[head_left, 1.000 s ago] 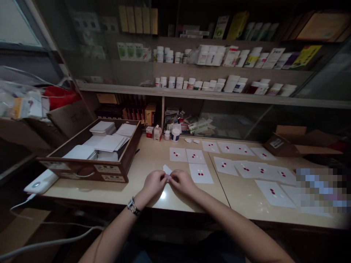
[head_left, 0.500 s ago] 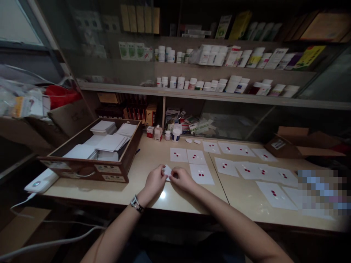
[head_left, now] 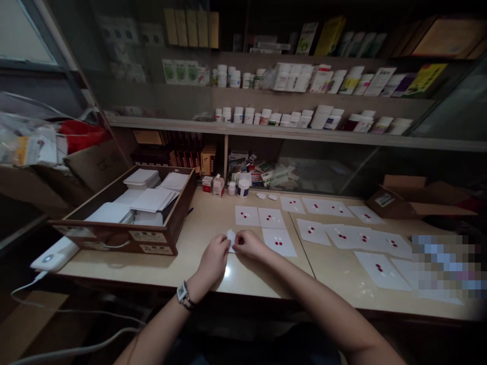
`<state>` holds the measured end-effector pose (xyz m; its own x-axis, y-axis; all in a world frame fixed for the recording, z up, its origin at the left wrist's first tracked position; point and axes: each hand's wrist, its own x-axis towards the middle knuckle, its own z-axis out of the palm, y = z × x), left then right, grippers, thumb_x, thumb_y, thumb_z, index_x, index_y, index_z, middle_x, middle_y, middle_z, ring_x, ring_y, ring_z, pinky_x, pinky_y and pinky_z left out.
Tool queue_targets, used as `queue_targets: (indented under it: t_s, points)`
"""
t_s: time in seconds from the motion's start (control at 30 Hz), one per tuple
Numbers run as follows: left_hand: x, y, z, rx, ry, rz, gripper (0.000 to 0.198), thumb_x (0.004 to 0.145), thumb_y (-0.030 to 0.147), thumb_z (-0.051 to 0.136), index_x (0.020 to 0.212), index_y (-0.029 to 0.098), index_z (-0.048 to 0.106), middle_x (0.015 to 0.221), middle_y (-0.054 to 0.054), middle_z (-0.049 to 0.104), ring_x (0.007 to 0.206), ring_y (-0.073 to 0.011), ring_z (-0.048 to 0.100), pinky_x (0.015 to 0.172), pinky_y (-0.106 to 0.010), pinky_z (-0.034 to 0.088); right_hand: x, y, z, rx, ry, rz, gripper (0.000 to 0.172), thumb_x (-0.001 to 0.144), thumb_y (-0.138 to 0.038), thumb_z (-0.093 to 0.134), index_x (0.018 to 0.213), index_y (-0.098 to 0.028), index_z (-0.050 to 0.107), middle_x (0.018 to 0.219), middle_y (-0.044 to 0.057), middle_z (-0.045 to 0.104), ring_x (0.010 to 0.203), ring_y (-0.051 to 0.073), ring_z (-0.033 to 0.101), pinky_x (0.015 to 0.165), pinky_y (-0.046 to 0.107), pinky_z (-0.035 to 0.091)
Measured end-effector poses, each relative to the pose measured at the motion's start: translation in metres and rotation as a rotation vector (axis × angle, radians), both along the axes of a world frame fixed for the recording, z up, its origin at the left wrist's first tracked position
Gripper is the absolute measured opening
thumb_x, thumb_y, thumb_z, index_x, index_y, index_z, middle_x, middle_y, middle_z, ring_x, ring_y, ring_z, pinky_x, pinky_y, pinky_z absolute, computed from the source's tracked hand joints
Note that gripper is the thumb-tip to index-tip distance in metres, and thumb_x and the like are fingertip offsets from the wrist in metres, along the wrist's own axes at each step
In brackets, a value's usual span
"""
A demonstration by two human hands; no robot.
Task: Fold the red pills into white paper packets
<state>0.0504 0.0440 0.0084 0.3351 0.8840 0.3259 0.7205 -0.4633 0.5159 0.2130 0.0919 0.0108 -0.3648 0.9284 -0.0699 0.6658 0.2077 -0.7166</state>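
Left hand [head_left: 214, 259]: fingers pinching white paper slip [head_left: 230, 240]
Right hand [head_left: 248, 244]: fingers pinching same slip
Risk: slip tearing under uneven pull

You are working in dim light, with the window [head_left: 23, 33] glowing at upper left and the shelves [head_left: 304, 134] sinking into shadow. A glare spot [head_left: 227, 271] is flaring on the desk [head_left: 258, 276] beside your left hand [head_left: 214, 261], the wide lens is bending the edges, and a pixelated blur [head_left: 443, 263] is covering the lower right.
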Motion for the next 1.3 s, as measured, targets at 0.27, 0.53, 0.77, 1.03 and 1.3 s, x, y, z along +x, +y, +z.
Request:
queue_targets:
  t_s: [0.27,0.53,0.77,1.03,1.3]
  points:
    - [-0.006,-0.017,-0.019,0.071,0.151,-0.1,0.035,0.088,0.016,0.043,0.121,0.012,0.053,0.125,-0.017,0.056,0.114,-0.0244,0.054,0.097,-0.041,0.047,0.0,-0.005,-0.002,0.111,-0.012,0.0,0.008,0.068,-0.012,0.063,0.062,-0.014,0.058,0.062,0.0,0.057,0.059,0.012,0.05,0.056,0.021,0.034]
    - [-0.005,-0.014,-0.008,0.047,0.248,-0.115,0.037,0.085,0.021,0.05,0.119,0.01,0.057,0.13,-0.019,0.053,0.123,-0.0287,0.048,0.102,-0.045,0.042,0.004,-0.018,-0.006,0.276,0.08,0.093,0.04,0.074,-0.007,0.057,0.113,-0.016,0.058,0.096,0.007,0.058,0.08,0.015,0.055,0.073,0.025,0.043]
    - [-0.004,-0.011,-0.006,0.012,0.286,-0.104,0.035,0.086,0.022,0.048,0.118,0.011,0.057,0.127,-0.018,0.056,0.121,-0.0288,0.05,0.101,-0.049,0.041,0.001,-0.025,0.001,0.413,-0.25,0.215,0.025,0.088,-0.018,0.046,0.105,-0.017,0.065,0.096,0.01,0.059,0.083,0.018,0.054,0.074,0.028,0.042]
    - [-0.013,-0.012,-0.015,0.032,0.287,-0.139,0.045,0.086,0.024,0.048,0.129,0.012,0.047,0.133,-0.018,0.051,0.123,-0.0272,0.049,0.102,-0.046,0.039,0.007,-0.032,0.003,0.566,-0.359,0.238,0.029,0.091,-0.02,0.043,0.113,-0.016,0.061,0.107,0.014,0.062,0.099,0.024,0.055,0.083,0.036,0.043]
    - [-0.015,-0.013,-0.016,0.006,0.344,-0.158,0.049,0.088,0.033,0.049,0.132,0.014,0.045,0.137,-0.017,0.047,0.128,-0.0286,0.043,0.104,-0.047,0.037,0.029,-0.048,0.0,0.48,-0.341,0.418,0.046,0.092,-0.035,0.045,0.133,-0.015,0.048,0.134,0.017,0.05,0.128,0.027,0.041,0.108,0.054,0.02]
